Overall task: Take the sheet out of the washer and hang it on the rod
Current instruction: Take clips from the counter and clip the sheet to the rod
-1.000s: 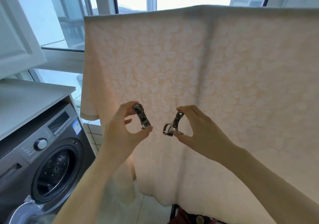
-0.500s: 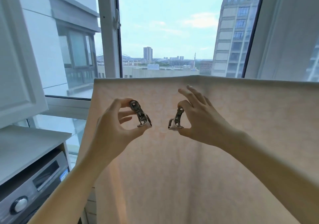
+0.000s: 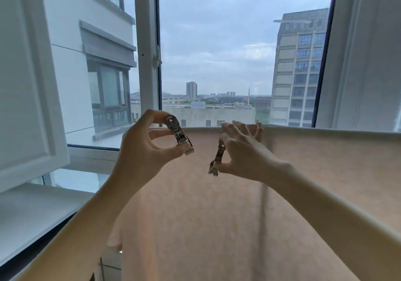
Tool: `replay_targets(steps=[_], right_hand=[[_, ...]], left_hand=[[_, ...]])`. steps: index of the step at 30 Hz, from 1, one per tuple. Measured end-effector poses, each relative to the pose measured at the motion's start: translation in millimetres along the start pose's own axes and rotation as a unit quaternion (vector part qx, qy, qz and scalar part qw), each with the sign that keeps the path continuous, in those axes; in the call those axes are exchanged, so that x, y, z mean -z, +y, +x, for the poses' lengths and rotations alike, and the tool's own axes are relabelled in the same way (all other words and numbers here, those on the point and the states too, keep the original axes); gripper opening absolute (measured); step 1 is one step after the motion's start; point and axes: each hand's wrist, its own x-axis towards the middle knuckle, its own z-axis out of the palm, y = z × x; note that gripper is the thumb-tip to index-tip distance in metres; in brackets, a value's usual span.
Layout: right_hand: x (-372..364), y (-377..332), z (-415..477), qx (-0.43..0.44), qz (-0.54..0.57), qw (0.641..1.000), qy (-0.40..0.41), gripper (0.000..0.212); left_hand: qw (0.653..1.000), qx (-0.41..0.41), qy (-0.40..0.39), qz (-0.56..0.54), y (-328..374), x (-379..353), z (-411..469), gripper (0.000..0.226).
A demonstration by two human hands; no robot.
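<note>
Sheet [image 3: 238, 215] hangs draped over the hidden rod at the window [image 3: 147, 42], as the left hand [image 3: 138, 150] pinches a metal clip [image 3: 178, 134] and the right hand [image 3: 245, 152] a second clip [image 3: 218, 157] between thumb and fingers [image 3: 152, 116]; unpinned, the cloth could slide off.

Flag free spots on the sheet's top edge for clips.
Free: the sheet edge from the right hand rightward, past the window frame. Tight: the short stretch between the hands, where the left hand, left clip and right clip crowd it.

High-rise home laundry balcony, sheet [image 3: 238, 194] hung before a window [image 3: 217, 53], city skyline outside
</note>
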Motion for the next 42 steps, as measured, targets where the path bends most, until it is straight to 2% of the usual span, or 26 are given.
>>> replay_targets(steps=[7, 11, 21, 27, 33, 37, 40, 42], right_hand=[[-8.0, -9.0, 3.2, 0.003, -0.05, 0.999, 0.009, 0.07], [-10.2, -7.8, 0.3, 0.003, -0.064, 0.998, 0.012, 0.068], [-9.3, -5.1, -4.6, -0.002, -0.091, 0.996, 0.008, 0.069], [-8.1, -8.7, -5.5, -0.003, -0.1, 0.995, 0.006, 0.069], [-5.2, -10.0, -8.9, -0.002, -0.104, 0.995, -0.002, 0.07], [-3.9, -9.9, -9.7, -0.003, -0.105, 0.994, -0.009, 0.07], [-3.2, -10.3, -10.5, -0.003, -0.102, 0.995, -0.013, 0.069], [-3.4, -10.5, -11.6, -0.003, -0.098, 0.995, -0.018, 0.069]], left_hand=[[0.999, -0.021, 0.0, -0.03, 0.3, 6.5, 19.5, 0.053], [0.997, -0.02, -0.036, -0.063, -2.4, 2.0, 28.1, 0.052], [0.992, -0.037, -0.108, -0.056, -8.6, -9.2, 61.4, 0.043], [0.982, -0.008, -0.186, -0.024, -11.1, -3.3, 90.5, 0.044], [0.977, 0.001, -0.209, -0.031, -17.0, -1.1, 94.2, 0.05], [0.972, -0.013, -0.233, -0.038, -20.2, -1.5, 88.5, 0.063], [0.974, -0.001, -0.225, 0.0, -19.5, -1.5, 87.2, 0.074], [0.973, -0.006, -0.221, 0.067, -18.0, -2.1, 85.4, 0.082]])
